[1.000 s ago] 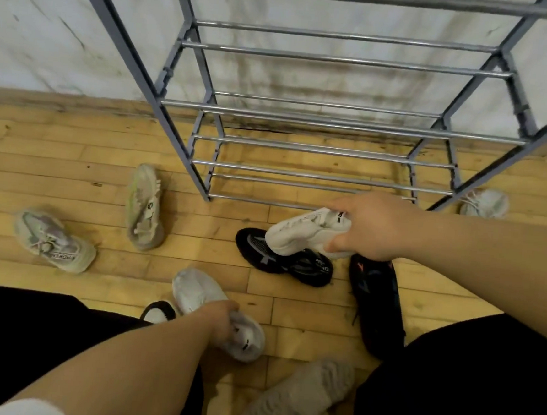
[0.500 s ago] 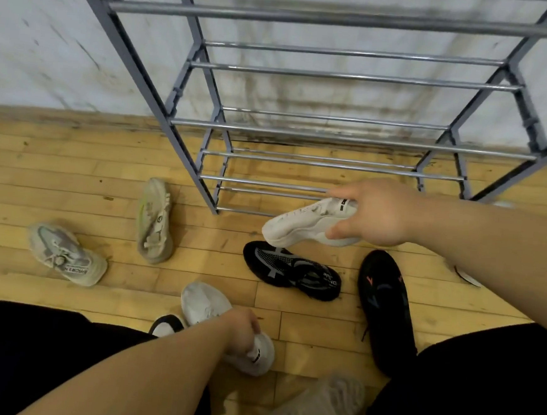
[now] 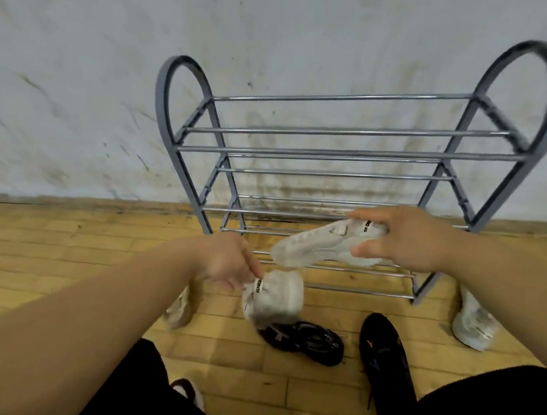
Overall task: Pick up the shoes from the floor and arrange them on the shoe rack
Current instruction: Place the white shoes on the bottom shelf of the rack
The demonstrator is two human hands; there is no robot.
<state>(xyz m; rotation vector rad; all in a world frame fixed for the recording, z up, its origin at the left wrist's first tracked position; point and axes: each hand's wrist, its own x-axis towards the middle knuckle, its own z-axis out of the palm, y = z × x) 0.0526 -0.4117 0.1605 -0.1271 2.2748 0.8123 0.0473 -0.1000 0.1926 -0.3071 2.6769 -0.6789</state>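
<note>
The grey hoop-sided metal shoe rack with chrome rails (image 3: 351, 153) stands against the wall, centre to right of frame. Before its lower rails the right hand (image 3: 407, 240) grips a white sneaker (image 3: 321, 244) by the heel, toe pointing left. At lower centre the left hand (image 3: 225, 262) pinches a second white sneaker (image 3: 275, 297) by its collar, above a black strappy shoe (image 3: 304, 339). The pair seems lifted and in carry; next, each needs levelling and setting side by side across rails.

Most of a beige shoe (image 3: 179, 311) hides behind the left hand (image 3: 225, 264), a black shoe (image 3: 384, 363) loses its heel under a trouser leg (image 3: 479, 407), and the lower white shoe (image 3: 275, 294) is blurred.
</note>
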